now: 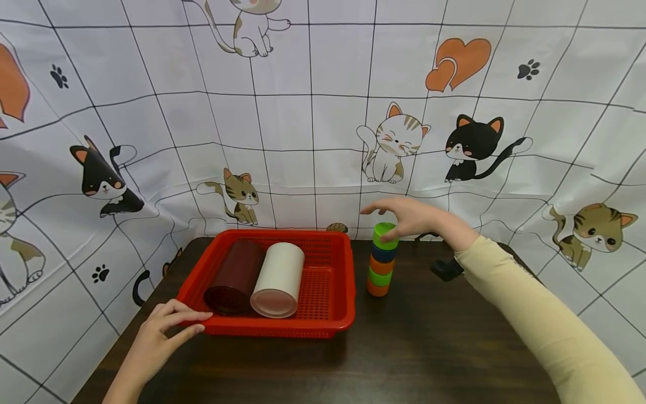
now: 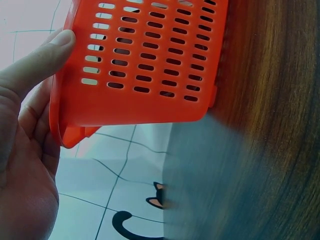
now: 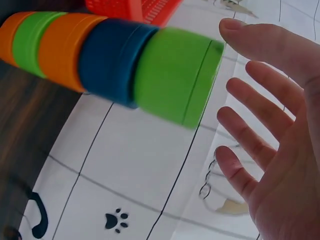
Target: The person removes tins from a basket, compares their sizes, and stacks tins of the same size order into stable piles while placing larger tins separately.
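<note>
My left hand (image 1: 158,336) grips the front left corner of a red plastic basket (image 1: 318,325). In the left wrist view its thumb lies on the rim of the slotted wall, with the fingers behind. Inside the basket lie a dark maroon cylinder (image 1: 237,275) and a cream-white cylinder (image 1: 280,275), side by side. To the basket's right stands an upright stack of small cups (image 1: 382,264) in green, blue and orange. My right hand (image 1: 411,217) hovers at the top of that stack, fingers spread. The right wrist view shows a gap between it and the top green cup (image 3: 177,75).
Everything sits on a dark wooden table (image 1: 404,348). A white cloth (image 1: 333,129) printed with cats and grid lines hangs behind and at both sides. A small black object (image 1: 446,269) lies near the right forearm, partly hidden by the sleeve.
</note>
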Demonstrator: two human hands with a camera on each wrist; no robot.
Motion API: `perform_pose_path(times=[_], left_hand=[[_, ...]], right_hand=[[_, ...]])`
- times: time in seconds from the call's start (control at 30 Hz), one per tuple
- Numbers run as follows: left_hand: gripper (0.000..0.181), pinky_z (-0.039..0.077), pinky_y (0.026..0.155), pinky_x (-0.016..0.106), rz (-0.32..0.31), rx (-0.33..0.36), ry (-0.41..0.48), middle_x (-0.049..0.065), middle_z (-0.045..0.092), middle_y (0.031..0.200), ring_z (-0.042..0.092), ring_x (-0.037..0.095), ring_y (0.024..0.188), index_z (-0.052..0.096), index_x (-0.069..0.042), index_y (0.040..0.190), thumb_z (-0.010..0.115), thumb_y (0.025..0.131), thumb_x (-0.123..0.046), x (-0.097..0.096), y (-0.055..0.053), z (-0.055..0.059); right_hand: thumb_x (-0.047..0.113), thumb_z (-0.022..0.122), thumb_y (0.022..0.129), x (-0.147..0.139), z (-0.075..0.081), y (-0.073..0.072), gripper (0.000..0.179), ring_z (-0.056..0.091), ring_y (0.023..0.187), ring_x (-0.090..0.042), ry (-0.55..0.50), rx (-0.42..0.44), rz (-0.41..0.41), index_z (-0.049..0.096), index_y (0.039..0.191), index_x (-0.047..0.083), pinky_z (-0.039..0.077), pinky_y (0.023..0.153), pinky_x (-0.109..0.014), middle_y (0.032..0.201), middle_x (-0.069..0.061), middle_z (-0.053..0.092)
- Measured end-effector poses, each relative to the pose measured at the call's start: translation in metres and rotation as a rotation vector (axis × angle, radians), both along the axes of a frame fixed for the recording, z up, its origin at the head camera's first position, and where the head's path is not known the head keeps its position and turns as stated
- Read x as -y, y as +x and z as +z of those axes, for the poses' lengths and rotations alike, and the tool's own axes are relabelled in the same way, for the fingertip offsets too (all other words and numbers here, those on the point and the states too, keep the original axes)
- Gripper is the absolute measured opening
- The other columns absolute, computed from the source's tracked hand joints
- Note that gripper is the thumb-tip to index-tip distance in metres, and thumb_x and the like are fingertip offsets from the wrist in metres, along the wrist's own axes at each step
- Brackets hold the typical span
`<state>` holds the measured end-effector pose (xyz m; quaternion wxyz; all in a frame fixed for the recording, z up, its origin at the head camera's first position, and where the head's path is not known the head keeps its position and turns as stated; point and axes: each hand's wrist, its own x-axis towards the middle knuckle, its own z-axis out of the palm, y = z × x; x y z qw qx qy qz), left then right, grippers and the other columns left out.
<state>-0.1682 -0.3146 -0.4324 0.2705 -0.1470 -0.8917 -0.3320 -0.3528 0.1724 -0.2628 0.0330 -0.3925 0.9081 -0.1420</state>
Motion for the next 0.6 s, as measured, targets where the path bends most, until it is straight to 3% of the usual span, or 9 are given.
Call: perform_pose_path(times=[0.17, 0.33, 0.6], left_hand=[[0.035, 0.03, 0.071, 0.022, -0.005, -0.002, 0.004, -0.016, 0.059, 0.092, 0.039, -0.003, 0.087, 0.079, -0.027, 0.099, 0.083, 0.073, -0.005, 0.002, -0.001, -0.002], [0.033, 0.03, 0.07, 0.023, 0.012, 0.02, 0.002, -0.016, 0.059, 0.092, 0.039, -0.003, 0.086, 0.079, -0.028, 0.1, 0.083, 0.075, -0.007, 0.003, -0.001, -0.003], [0.035, 0.03, 0.071, 0.022, 0.0, -0.004, 0.014, -0.016, 0.059, 0.092, 0.039, -0.003, 0.086, 0.079, -0.027, 0.099, 0.083, 0.073, -0.005, 0.002, -0.001, -0.003]], right_hand=[[0.021, 0.078, 0.083, 0.022, 0.006, -0.001, 0.067, 0.049, 0.132, -0.031, 0.043, -0.007, 0.014, 0.051, 0.144, 0.021, 0.04, 0.107, -0.055, 0.145, -0.003, 0.054], [0.024, 0.078, 0.084, 0.052, 0.01, -0.001, 0.065, 0.046, 0.135, -0.027, 0.093, -0.046, 0.085, 0.051, 0.143, 0.021, 0.038, 0.111, -0.052, 0.148, 0.0, 0.052], [0.027, 0.078, 0.084, 0.103, 0.001, 0.001, 0.068, 0.043, 0.135, -0.026, 0.167, -0.158, 0.2, 0.048, 0.145, 0.026, 0.039, 0.111, -0.048, 0.151, 0.001, 0.048]])
